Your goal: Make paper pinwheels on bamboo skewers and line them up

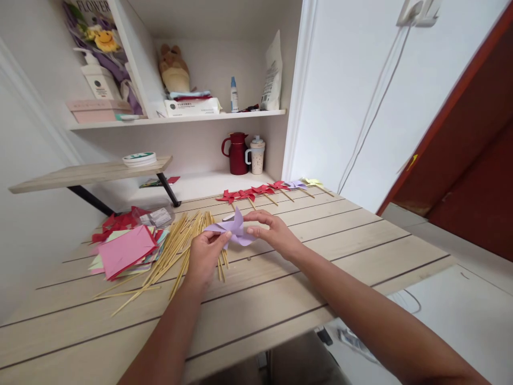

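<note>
Two hands meet over the middle of the desk (360,235), and between them I hold a lilac paper pinwheel (233,229). My left hand (205,255) comes in from 7 o'clock and pinches the pinwheel's lower edge between thumb and forefinger. My right hand (272,231) reaches in from 4 o'clock, fingers curled over the folded blades and pressing toward the centre. The pinwheel sits just above the desk surface, right over the near ends of the wooden sticks (176,248).

Those sticks fan out loosely toward 8 o'clock. Beside them, at 9 o'clock from my hands, lies a stack of coloured paper squares (124,251), pink on top. At 12 o'clock, along the far edge of the desk, a row of finished pinwheels (264,191) lies flat: mostly red, with a lilac and a yellow one at the right end.

As I judge it, the main risk is the folded blades springing open if either pinch slackens, since the paper seems held only by finger pressure. Squeezing too hard could crease or tear the thin sheet at the centre. My left wrist hovers close to the loose sticks, so a careless sweep could roll some toward the desk's near edge.
</note>
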The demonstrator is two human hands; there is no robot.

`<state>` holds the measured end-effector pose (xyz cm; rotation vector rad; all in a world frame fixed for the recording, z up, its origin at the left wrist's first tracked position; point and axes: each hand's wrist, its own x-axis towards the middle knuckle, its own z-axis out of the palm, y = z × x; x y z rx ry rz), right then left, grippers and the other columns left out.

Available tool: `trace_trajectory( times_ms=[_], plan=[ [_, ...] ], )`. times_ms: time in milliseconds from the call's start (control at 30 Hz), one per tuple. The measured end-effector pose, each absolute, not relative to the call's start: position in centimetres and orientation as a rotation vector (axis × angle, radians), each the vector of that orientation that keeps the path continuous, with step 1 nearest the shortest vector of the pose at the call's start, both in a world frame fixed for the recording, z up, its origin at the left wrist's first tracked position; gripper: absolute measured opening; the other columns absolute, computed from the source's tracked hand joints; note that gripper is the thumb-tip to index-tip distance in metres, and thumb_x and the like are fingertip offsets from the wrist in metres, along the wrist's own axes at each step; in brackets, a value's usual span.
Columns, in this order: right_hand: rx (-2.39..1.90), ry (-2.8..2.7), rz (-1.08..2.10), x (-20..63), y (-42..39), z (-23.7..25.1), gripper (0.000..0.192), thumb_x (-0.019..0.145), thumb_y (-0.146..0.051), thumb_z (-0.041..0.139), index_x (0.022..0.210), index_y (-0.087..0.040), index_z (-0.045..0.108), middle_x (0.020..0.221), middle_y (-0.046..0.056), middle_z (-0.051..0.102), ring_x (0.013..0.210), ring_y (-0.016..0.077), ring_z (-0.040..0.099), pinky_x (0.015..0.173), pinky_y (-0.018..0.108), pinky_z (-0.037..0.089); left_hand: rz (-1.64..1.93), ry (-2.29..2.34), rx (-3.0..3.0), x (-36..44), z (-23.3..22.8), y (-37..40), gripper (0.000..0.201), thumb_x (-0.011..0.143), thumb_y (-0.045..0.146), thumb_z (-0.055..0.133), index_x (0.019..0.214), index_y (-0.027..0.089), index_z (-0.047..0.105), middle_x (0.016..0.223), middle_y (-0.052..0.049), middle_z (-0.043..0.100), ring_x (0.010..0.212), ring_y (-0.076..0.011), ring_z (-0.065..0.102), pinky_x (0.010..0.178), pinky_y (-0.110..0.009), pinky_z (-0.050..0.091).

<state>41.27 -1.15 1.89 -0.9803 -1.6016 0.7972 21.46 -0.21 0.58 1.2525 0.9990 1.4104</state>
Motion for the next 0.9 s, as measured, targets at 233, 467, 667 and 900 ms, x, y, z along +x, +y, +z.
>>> trace_trajectory(
  times_ms=[233, 467, 667, 900],
  plan=[
    [-0.921, -1.662, 0.909, 41.2, -1.0, 1.7, 0.021, 0.079, -0.036, 0.075, 0.094, -0.021, 0.079, 0.107, 0.006, 0.071, 0.104, 0.0237, 0.064, 0.095, 0.036, 0.045, 1.283, 1.115, 1.462, 21.7, -0.5, 0.1, 0.030, 0.069, 0.039, 0.081, 0.090, 0.018, 0.079, 0.090, -0.008, 0.078, 0.083, -0.0218, 0.068, 0.079, -0.033, 0.050],
    [-0.971, -1.581, 0.884, 41.0, -0.9, 1.4, 0.016, 0.076, -0.035, 0.076, 0.077, -0.020, 0.076, 0.088, 0.003, 0.070, 0.086, 0.0204, 0.062, 0.082, 0.032, 0.046, 1.274, 1.138, 1.504, 21.9, -0.5, 0.0, 0.028, 0.067, 0.039, 0.080, 0.084, 0.017, 0.078, 0.085, -0.007, 0.077, 0.080, -0.0217, 0.067, 0.076, -0.033, 0.050],
    [-0.962, -1.533, 1.019, 41.0, -0.9, 1.3, 0.023, 0.075, -0.036, 0.076, 0.090, -0.018, 0.077, 0.090, 0.004, 0.071, 0.086, 0.0199, 0.062, 0.077, 0.030, 0.047, 1.274, 1.157, 1.461, 22.1, -0.4, -0.2, 0.032, 0.066, 0.040, 0.080, 0.087, 0.016, 0.078, 0.085, -0.008, 0.077, 0.078, -0.0216, 0.067, 0.075, -0.033, 0.050],
    [-0.975, -1.607, 0.905, 40.8, -1.2, 1.8, 0.019, 0.073, -0.033, 0.078, 0.088, -0.020, 0.078, 0.098, 0.005, 0.072, 0.095, 0.0221, 0.064, 0.087, 0.034, 0.046, 1.284, 1.182, 1.474, 22.3, 0.0, -0.3, 0.029, 0.067, 0.039, 0.079, 0.086, 0.017, 0.078, 0.086, -0.008, 0.078, 0.081, -0.0221, 0.068, 0.077, -0.033, 0.050]
  ],
)
